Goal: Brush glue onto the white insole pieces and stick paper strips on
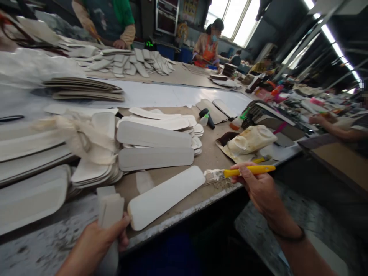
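My right hand point(257, 183) grips a yellow-handled brush point(241, 172) whose glue-caked bristles rest on the table near the front edge. My left hand point(99, 239) is closed on a small stack of pale pieces point(109, 209) at the near edge of the table. Between the two hands a long white rounded strip point(165, 196) lies flat on the brown work surface. Two grey strips point(155, 158) lie just behind it.
Piles of white strips point(172, 123) and larger pale sheets point(31, 153) cover the left of the table. A glue-stained jug point(251, 140) and small bottles point(204, 119) stand to the right. Other people work at the far tables; a co-worker's arm point(333, 128) reaches in at the right.
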Demonstrator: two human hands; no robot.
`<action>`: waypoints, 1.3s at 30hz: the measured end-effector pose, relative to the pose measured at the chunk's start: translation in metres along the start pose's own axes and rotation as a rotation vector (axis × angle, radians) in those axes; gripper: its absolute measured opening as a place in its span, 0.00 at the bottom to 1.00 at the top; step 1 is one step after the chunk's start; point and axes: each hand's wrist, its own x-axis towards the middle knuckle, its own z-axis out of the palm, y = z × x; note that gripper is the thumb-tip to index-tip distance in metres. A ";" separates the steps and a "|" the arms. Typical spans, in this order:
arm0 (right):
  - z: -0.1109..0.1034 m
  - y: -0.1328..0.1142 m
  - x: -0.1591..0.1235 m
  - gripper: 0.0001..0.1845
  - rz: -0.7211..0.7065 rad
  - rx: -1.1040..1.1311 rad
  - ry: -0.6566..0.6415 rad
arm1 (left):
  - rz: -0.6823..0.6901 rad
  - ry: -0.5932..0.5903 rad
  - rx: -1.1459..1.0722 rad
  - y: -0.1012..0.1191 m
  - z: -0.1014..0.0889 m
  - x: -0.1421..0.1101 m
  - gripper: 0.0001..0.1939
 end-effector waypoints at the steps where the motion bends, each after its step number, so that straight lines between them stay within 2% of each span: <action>1: 0.015 -0.006 -0.011 0.17 0.060 0.101 -0.051 | -0.024 -0.012 -0.050 0.001 -0.001 -0.002 0.18; 4: 0.059 -0.019 -0.041 0.16 0.196 0.290 -0.210 | -0.051 0.042 -0.109 0.005 0.000 -0.006 0.18; 6: 0.082 -0.019 -0.053 0.16 0.258 0.340 -0.270 | -0.050 0.024 -0.130 0.006 0.000 -0.006 0.20; 10: 0.105 -0.006 -0.064 0.16 0.304 0.338 -0.311 | -0.046 -0.035 -0.153 0.005 -0.002 -0.003 0.19; 14: 0.109 -0.001 -0.067 0.15 0.225 0.238 -0.282 | -0.051 -0.031 -0.202 0.005 -0.002 -0.002 0.17; 22: 0.126 -0.016 -0.077 0.16 0.088 0.079 -0.304 | -0.042 -0.027 -0.159 0.004 -0.005 -0.003 0.19; 24: 0.122 -0.012 -0.072 0.15 0.015 -0.025 -0.268 | -0.050 -0.030 -0.168 0.000 -0.003 -0.001 0.18; 27: 0.104 -0.005 -0.058 0.15 -0.092 -0.209 -0.181 | -0.051 -0.013 -0.196 -0.002 -0.001 0.001 0.17; 31: 0.087 -0.007 -0.048 0.14 -0.157 -0.352 -0.079 | -0.052 0.000 -0.210 0.004 -0.002 -0.004 0.15; 34: 0.096 -0.018 -0.059 0.12 -0.143 -0.264 -0.092 | -0.069 0.001 -0.199 0.011 -0.002 -0.008 0.13; 37: 0.118 -0.026 -0.078 0.11 -0.067 -0.058 -0.239 | -0.067 0.018 -0.161 0.011 -0.001 -0.009 0.13; 39: 0.128 -0.022 -0.085 0.10 -0.041 -0.003 -0.317 | -0.056 0.044 -0.168 0.009 0.000 -0.007 0.12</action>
